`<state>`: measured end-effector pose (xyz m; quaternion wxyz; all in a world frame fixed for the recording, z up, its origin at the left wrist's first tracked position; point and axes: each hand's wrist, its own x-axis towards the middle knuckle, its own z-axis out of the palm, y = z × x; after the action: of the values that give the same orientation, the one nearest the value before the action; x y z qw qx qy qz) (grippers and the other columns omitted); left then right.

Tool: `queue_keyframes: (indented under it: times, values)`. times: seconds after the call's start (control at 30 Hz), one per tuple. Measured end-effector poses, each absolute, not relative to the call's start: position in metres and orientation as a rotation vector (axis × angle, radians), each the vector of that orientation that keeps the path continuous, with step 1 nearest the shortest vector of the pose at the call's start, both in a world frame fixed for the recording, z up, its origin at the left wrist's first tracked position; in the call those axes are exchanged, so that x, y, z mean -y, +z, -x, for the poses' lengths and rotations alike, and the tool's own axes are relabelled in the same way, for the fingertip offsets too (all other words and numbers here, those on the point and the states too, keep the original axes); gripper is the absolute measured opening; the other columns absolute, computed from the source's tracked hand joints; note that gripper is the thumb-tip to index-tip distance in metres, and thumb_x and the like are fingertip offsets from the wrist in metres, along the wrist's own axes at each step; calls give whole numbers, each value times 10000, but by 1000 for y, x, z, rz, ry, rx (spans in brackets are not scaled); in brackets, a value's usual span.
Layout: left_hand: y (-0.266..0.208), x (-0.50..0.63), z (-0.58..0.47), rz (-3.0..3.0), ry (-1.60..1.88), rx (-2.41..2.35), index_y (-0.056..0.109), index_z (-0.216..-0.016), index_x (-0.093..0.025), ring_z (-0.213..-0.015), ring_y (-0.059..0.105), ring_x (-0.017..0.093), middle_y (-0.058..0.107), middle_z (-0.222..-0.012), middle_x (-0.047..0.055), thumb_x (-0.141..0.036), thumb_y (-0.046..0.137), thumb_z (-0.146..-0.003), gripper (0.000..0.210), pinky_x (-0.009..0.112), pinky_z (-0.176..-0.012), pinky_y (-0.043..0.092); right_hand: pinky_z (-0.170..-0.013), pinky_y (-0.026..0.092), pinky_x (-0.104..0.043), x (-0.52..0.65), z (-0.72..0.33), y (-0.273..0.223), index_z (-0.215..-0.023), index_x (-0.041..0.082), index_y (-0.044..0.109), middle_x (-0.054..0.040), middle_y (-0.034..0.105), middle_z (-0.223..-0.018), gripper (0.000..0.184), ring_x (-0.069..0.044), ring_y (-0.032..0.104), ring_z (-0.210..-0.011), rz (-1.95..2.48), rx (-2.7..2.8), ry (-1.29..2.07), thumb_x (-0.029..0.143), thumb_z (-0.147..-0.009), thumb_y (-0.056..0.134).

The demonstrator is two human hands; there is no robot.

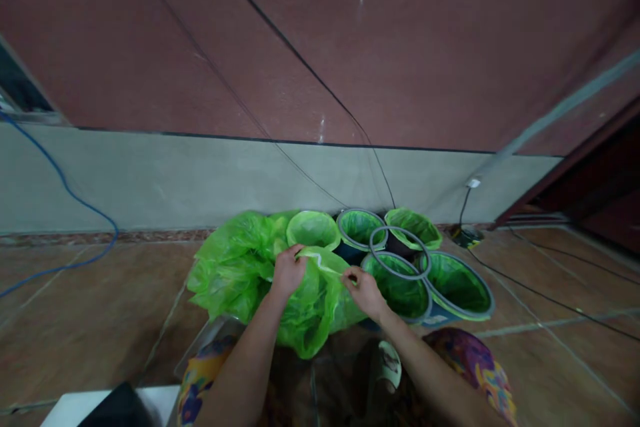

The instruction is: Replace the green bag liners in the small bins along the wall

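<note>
Both hands pinch the top edge of a thin green plastic bag (327, 300), stretching its rim between them while the rest hangs down. My left hand (289, 273) is closed on the left part of the rim, and my right hand (364, 290) grips the right part. A heap of crumpled green bags (230, 267) lies to the left. Behind the held bag stands a bin lined in green (313, 230). On the right, several lined bins (460, 285) with grey rims stand close together. A loose grey ring (427, 260) rests across them.
A wall (250, 180) runs behind the bins. Black cables (550, 313) cross the tiled floor on the right, and a blue cable (65, 183) hangs at left. A clear plastic container (207, 340) is partly hidden beside my left knee. A white flat object (157, 403) lies lower left.
</note>
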<state>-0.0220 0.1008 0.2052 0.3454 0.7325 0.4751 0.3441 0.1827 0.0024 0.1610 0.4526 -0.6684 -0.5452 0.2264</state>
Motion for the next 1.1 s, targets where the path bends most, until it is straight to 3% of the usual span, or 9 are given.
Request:
queue_keyframes:
  times: [0.13, 0.33, 0.4, 0.5, 0.63, 0.83, 0.97, 1.03, 1.1]
  values:
    - [199, -107, 31, -2018, 754, -1453, 717, -1075, -139, -924, 676, 211, 745, -1028, 102, -68, 497, -787, 369, 303, -878, 476, -533, 420, -250, -2, -203, 196, -728, 212, 537, 45, 540, -578, 426, -120, 480, -528, 1364, 719, 579, 617, -693, 666]
    - [198, -109, 37, -1889, 787, -1453, 729, -970, -130, -879, 680, 225, 750, -908, 98, -106, 545, -777, 268, 323, -845, 492, -549, 424, -220, 23, -239, 266, -784, 183, 609, 37, 577, -635, 385, -99, 495, -569, 1316, 790, 586, 538, -701, 731]
    - [203, -111, 40, -1783, 869, -1468, 736, -874, -146, -834, 676, 236, 743, -811, 75, -141, 592, -736, 200, 327, -820, 497, -612, 475, -239, 40, -246, 280, -921, 186, 645, 15, 644, -732, 363, -127, 572, -653, 1352, 974, 767, 459, -709, 753]
    - [215, -112, 47, -1573, 959, -1413, 736, -816, -148, -780, 670, 241, 734, -753, 55, -162, 643, -646, 195, 318, -766, 508, -819, 524, -313, 63, -257, 283, -1193, 220, 596, -29, 703, -1024, 577, -192, 652, -924, 1335, 1212, 1086, 296, -656, 794]
    - [238, -99, 61, -1274, 943, -1170, 728, -953, -134, -758, 672, 216, 748, -850, 54, -206, 672, -616, 350, 317, -751, 525, -938, 501, -373, 78, -278, 260, -1304, 210, 549, -71, 664, -1200, 688, -235, 629, -1093, 1374, 1378, 1201, 165, -633, 693]
    - [277, -69, 79, -1331, 603, -761, 680, -1164, -190, -1047, 657, 246, 703, -1185, 85, -214, 772, -614, 559, 357, -929, 501, -1004, 460, -380, 72, -309, 249, -1141, 144, 660, -116, 646, -1142, 536, -234, 627, -1070, 1893, 1535, 318, 40, -636, 513]
    - [288, -69, 74, -1660, 572, -902, 692, -1116, -169, -1039, 662, 251, 732, -1085, 84, -158, 731, -626, 493, 361, -925, 507, -876, 506, -319, 69, -329, 266, -1156, 119, 646, -155, 610, -1215, 503, -211, 654, -977, 2137, 1492, -224, -2, -713, 442]
    - [286, -74, 67, -1894, 673, -1198, 693, -1094, -150, -965, 682, 234, 741, -1012, 81, -112, 650, -679, 420, 352, -906, 514, -769, 517, -282, 70, -335, 270, -1159, 124, 646, -160, 621, -1207, 489, -190, 676, -861, 2263, 1392, -289, 3, -726, 455]
    - [284, -80, 61, -2102, 754, -1519, 680, -1128, -122, -951, 689, 221, 737, -1019, 104, -56, 562, -726, 424, 333, -915, 505, -669, 514, -252, 69, -338, 270, -1073, 133, 681, -135, 684, -1063, 410, -170, 679, -727, 2353, 1289, -58, 26, -715, 513]
